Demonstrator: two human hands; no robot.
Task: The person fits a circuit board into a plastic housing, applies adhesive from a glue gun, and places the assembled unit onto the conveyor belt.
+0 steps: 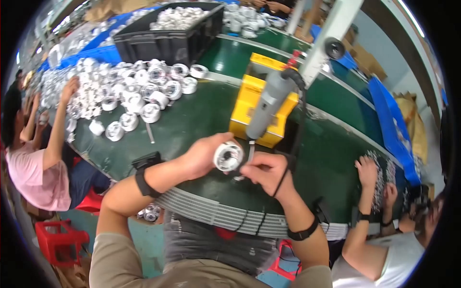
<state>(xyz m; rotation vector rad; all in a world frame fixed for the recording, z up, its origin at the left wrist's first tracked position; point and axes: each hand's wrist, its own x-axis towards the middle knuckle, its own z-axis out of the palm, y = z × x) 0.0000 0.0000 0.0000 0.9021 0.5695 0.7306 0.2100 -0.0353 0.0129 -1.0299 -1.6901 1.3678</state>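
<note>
My left hand [204, 156] is closed round a white round plastic housing [228, 156], its dark-centred open face turned up. Just right of it, my right hand [269, 172] is closed in a pinch, fingertips close to the housing's edge; what they hold is too small to make out. Above both hands a grey electric screwdriver [271, 103] points down at a slant, its tip close to the housing. Behind it stands a yellow box-shaped stand [245, 98] on the green table [192, 113].
Many white housings [139, 89] lie heaped at the left, below a black crate [168, 43] filled with small white parts. A co-worker's arm [57, 120] reaches into the heap. Another person's hands [367, 173] work at the right. A black cable [303, 115] hangs beside the screwdriver.
</note>
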